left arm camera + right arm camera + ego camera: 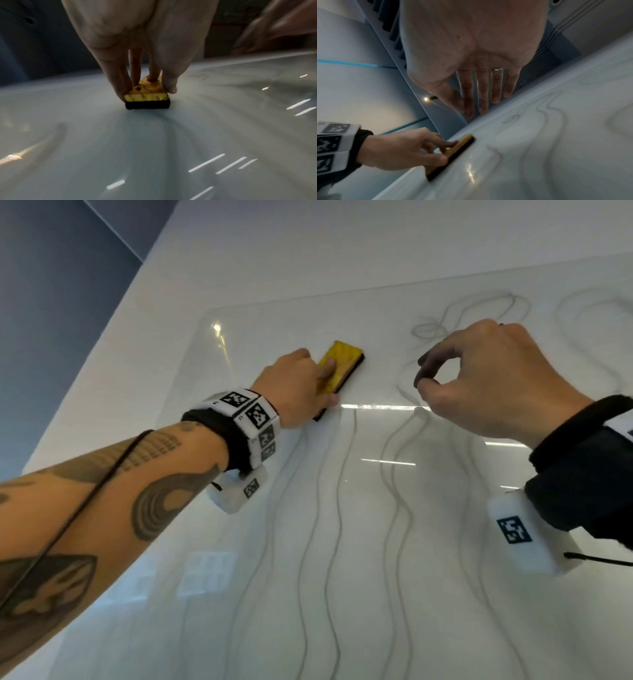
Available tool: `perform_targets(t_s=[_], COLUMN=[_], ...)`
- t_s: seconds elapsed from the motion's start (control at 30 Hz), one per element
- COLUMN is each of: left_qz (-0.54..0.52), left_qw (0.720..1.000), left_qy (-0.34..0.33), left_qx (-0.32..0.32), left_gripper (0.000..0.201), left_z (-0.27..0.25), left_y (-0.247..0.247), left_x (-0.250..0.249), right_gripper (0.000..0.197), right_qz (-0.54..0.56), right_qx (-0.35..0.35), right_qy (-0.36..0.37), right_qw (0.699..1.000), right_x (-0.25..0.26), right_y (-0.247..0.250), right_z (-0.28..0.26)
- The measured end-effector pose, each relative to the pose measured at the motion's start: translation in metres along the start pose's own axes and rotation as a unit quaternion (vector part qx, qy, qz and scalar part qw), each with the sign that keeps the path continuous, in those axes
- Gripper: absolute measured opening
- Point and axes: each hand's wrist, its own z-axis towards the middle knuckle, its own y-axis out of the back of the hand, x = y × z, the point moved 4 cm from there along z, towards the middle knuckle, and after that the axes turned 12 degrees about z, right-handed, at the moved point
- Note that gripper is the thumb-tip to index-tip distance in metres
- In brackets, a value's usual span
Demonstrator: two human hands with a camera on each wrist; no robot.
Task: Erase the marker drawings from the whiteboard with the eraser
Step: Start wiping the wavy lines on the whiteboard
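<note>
A glossy whiteboard (445, 577) fills the head view, crossed by faint grey wavy marker lines (337, 508) and loops (479, 306) at the upper right. A yellow eraser (342, 364) with a black felt base lies flat against the board near its upper left. My left hand (322, 381) grips it, thumb on one long side and fingers on the top and other side. The left wrist view shows the eraser (145, 98) pinched between thumb and fingers (120, 86). To the right of the eraser my right hand (424, 373) hovers off the board, fingers loosely curled and holding nothing.
A blue-grey wall (68, 302) stands left of the board. A white wall surface (308, 251) runs above the board's upper edge. Ceiling lights reflect as bright strips (376, 406) across the board's middle. Marker-tagged camera bands sit on both wrists.
</note>
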Motion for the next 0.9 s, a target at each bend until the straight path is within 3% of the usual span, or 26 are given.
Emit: perform_targets(t_s=[0.1, 0.2, 0.3, 0.37, 0.43, 0.53, 0.63, 0.7, 0.77, 0.9], left_qz=[-0.036, 0.037, 0.102, 0.079, 0.036, 0.028, 0.015, -0.021, -0.036, 0.038], left_qw=[0.999, 0.994, 0.961, 0.948, 0.944, 0.963, 0.993, 0.998, 0.997, 0.974], left_qy=[-0.021, 0.099, 0.235, 0.281, 0.309, 0.257, 0.115, 0.056, 0.065, 0.22], left_qx=[0.0, 0.036, 0.106, 0.129, 0.11, 0.069, 0.029, 0.013, -0.001, 0.042], left_gripper=[0.066, 0.065, 0.06, 0.058, 0.059, 0.06, 0.062, 0.063, 0.063, 0.063], left_z=[-0.008, -0.014, -0.046, -0.061, -0.061, -0.054, -0.044, -0.037, -0.03, -0.027], left_y=[-0.004, -0.021, -0.048, -0.068, -0.077, -0.066, -0.048, -0.043, -0.041, -0.052], left_x=[-0.002, 0.087, 0.191, 0.216, 0.216, 0.184, 0.117, 0.085, 0.093, 0.17], right_gripper=[0.01, 0.012, 0.01, 0.008, 0.009, 0.009, 0.01, 0.011, 0.012, 0.009], right_qz=[0.03, 0.043, 0.018, 0.011, 0.016, 0.015, 0.029, 0.044, 0.051, 0.034], right_qx=[0.004, 0.013, 0.031, 0.04, 0.041, 0.047, 0.041, 0.025, 0.015, 0.001], right_qy=[0.032, 0.052, 0.069, 0.072, 0.072, 0.077, 0.082, 0.086, 0.089, 0.076], right_qw=[0.999, 0.998, 0.997, 0.997, 0.996, 0.996, 0.995, 0.995, 0.995, 0.997], right_x=[0.025, 0.036, 0.034, 0.034, 0.037, 0.049, 0.064, 0.072, 0.073, 0.047], right_y=[-0.028, -0.037, -0.027, -0.022, -0.02, -0.031, -0.044, -0.047, -0.044, -0.01], right_z=[0.008, 0.003, -0.006, -0.012, -0.014, -0.009, 0.004, 0.011, 0.014, -0.001])
